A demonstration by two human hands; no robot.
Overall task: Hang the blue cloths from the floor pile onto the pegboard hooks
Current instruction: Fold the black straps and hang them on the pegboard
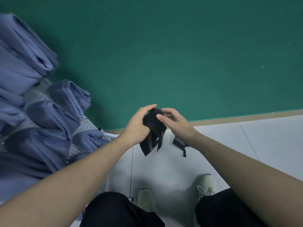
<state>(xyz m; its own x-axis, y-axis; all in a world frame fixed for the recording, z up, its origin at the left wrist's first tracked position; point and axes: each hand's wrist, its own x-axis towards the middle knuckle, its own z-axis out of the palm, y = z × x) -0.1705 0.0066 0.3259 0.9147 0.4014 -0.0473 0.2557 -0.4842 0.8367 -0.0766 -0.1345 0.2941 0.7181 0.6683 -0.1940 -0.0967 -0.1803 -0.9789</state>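
Several blue cloths point(54, 115) hang folded over hooks on a white pegboard point(86, 124) at the left. In front of me both hands hold a black cloth strap point(153, 128) above the floor. My left hand point(139, 123) grips its upper part from the left, with loose ends dangling below. The thumb and fingers of my right hand point(173, 122) pinch the top of the strap from the right. No floor pile of blue cloths is in view.
A small black item with a cord point(180, 143) lies on the pale floor point(270, 141) under my right wrist. A green wall point(180, 54) with a tan skirting fills the background. My two pale shoes point(147, 200) stand at the bottom.
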